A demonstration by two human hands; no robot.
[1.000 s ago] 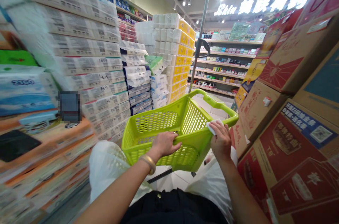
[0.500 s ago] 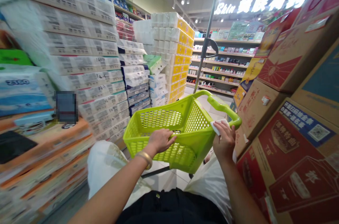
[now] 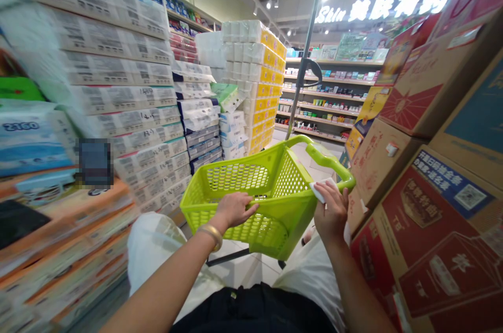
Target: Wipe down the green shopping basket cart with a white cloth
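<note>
Green basket [image 3: 251,170] stands between the knees [image 3: 155,231], apparently for stability, the left hand [image 3: 234,210] gripping its near rim [image 3: 283,199], seemingly as a brace, while the right hand [image 3: 330,210] holds a folded white cloth [image 3: 316,192] against the rim beside the handle [image 3: 328,161].

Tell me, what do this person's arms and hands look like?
Plain human arms, with no cables. The left hand and right hand are bare, without gloves, and no sleeve shows on the left forearm or right forearm. A smooth, rounded gold-coloured bangle circles the left wrist; none shows on the right.
</note>
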